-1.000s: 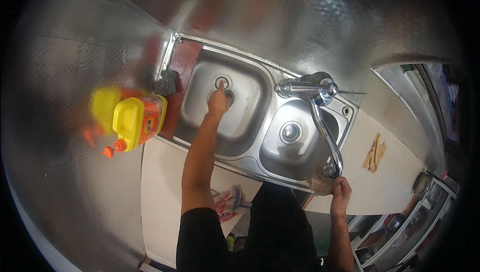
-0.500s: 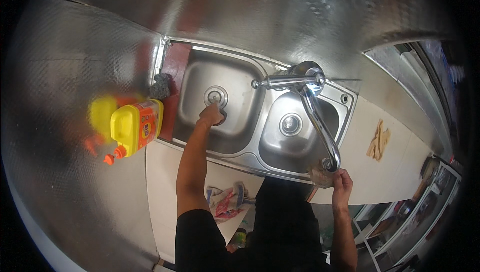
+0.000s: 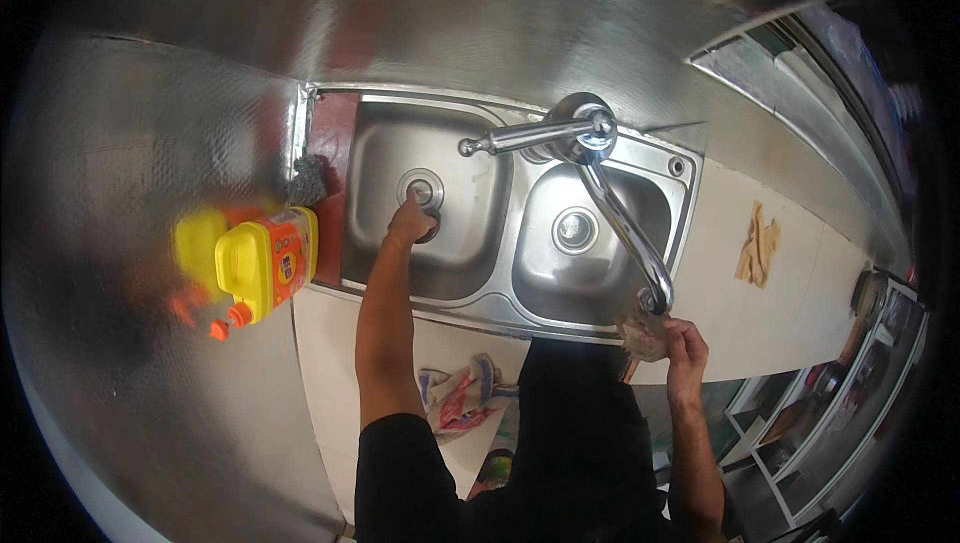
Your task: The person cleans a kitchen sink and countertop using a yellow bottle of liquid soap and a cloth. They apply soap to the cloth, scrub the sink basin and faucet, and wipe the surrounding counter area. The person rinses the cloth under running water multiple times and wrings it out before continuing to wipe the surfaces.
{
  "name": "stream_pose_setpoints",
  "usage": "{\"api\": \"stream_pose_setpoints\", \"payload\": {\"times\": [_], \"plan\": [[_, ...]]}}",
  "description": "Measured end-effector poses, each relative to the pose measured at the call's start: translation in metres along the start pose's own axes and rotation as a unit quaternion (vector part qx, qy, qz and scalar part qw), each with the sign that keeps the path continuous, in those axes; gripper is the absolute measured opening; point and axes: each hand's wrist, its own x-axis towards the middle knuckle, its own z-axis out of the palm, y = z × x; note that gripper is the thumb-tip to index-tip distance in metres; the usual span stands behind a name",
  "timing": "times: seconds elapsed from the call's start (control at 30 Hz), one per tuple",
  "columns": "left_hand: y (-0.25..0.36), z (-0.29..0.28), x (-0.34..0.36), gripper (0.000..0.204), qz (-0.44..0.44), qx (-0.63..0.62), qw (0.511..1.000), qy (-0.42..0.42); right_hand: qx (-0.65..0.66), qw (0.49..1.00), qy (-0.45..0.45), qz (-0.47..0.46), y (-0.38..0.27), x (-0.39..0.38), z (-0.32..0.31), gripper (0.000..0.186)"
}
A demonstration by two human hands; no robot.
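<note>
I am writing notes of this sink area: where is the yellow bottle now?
In the head view, the yellow bottle is at the left, beside the red strip along the larger basin, and just below the dark grey scrubber.

Moderately bright over the double sink (image 3: pixel 495 309), with glare on the chrome tap (image 3: pixel 583 138). Curved strongly toward blackened edges.

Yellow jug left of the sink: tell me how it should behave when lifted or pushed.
The yellow jug looks like rigid plastic, so probably stiff. Its flat sides suggest sliding or tipping rather than rolling. The moulded handle should make slipping less likely.
</note>
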Motion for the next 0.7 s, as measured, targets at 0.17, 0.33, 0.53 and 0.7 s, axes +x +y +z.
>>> {"api": "stream_pose_setpoints", "payload": {"times": [0.17,0.33,0.53,0.7], "plan": [[0.032,-0.016,-0.048,0.070,-0.055,0.051,0.997,0.035,0.010,1.000,0.000,0.004,-0.010,-0.006,-0.008,0.017],[0.096,-0.033,-0.156,0.057,0.093,-0.098,0.983,0.128,0.022,0.999,0.027,-0.024,-0.021,-0.015,-0.017,0.017],[0.191,0.048,-0.236,0.043,0.206,-0.181,0.957,0.093,0.114,0.993,-0.005,-0.023,-0.022,-0.023,-0.012,0.017],[0.232,0.163,-0.146,0.019,0.260,0.025,0.965,0.005,0.110,0.994,-0.012,-0.007,-0.022,-0.030,-0.014,0.018]]}}
